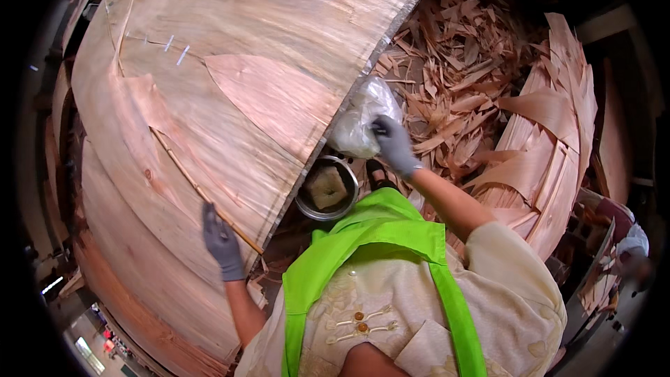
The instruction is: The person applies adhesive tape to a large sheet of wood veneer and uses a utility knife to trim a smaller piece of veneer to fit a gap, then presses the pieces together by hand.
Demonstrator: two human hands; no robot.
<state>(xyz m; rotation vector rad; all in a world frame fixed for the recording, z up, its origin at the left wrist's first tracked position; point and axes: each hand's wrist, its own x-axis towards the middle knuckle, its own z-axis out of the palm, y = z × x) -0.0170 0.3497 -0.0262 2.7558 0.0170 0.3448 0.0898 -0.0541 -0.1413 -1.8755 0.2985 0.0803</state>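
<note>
Left hand (223, 244) at stick (185, 173), near side of veneer (279, 21), fingers nearly straight — can't tell grip; right hand (398, 145) at plastic bag (356, 126), fingers curled — hold unclear.

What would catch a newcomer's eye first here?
Probably the bright green apron, low in the centre. Next, the broad wood sheet filling the upper left, with a thin stick over it at the left hand. Right of the sheet lies a heap of wood scraps, with the right hand at a clear plastic bag between the two.
</note>
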